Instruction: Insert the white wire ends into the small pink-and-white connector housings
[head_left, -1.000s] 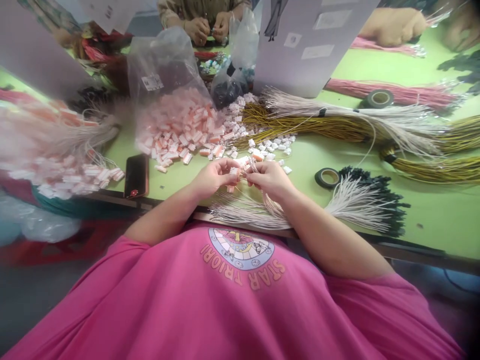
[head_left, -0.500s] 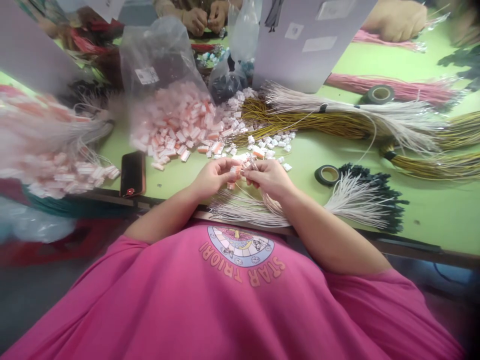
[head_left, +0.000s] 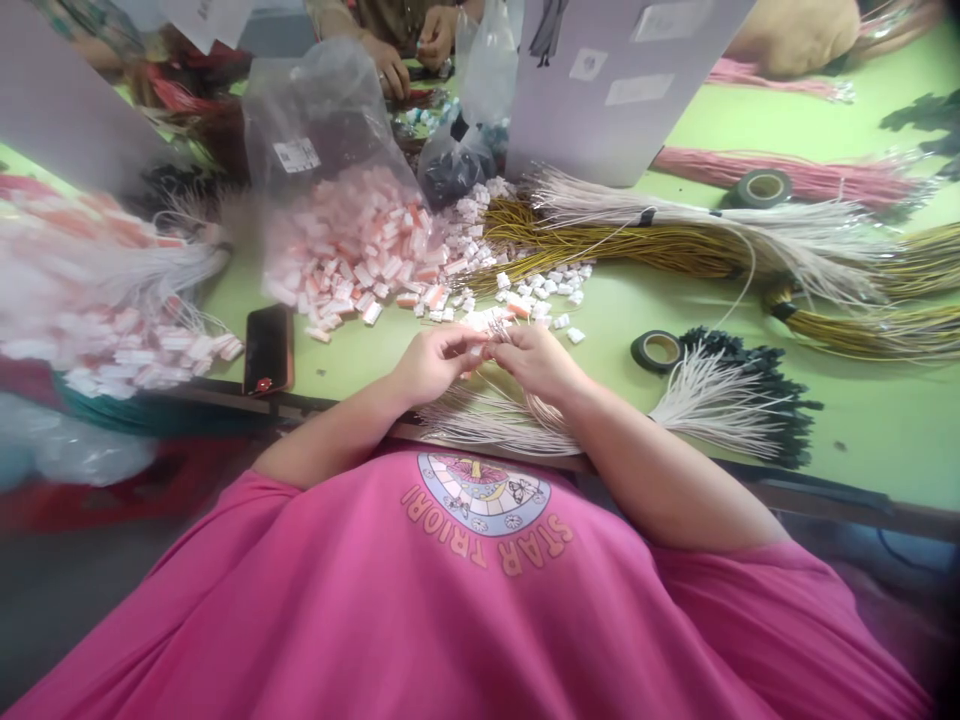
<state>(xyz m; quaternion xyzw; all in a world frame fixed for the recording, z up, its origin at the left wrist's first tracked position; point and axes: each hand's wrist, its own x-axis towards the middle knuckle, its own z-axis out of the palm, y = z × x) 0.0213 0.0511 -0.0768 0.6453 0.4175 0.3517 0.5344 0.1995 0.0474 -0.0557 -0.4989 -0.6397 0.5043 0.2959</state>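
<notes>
Item, left hand: thumb and fingers pinched on a small connector, mostly hidden by fingertips. Item, right hand: fingers closed on thin white wires. Connector: between the two hands, at the left fingertips, just beside the right. Beyond both hands: connector pile on green desk. Right of the right hand: black tape roll, lying flat.

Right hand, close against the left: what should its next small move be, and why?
Probably a gentle nudge of a wire end toward the pale piece at the left hand's fingertips: the right hand pinches pale wires right beside it. The fingers hide whether any wire is seated, so a light push seems wiser.
</notes>
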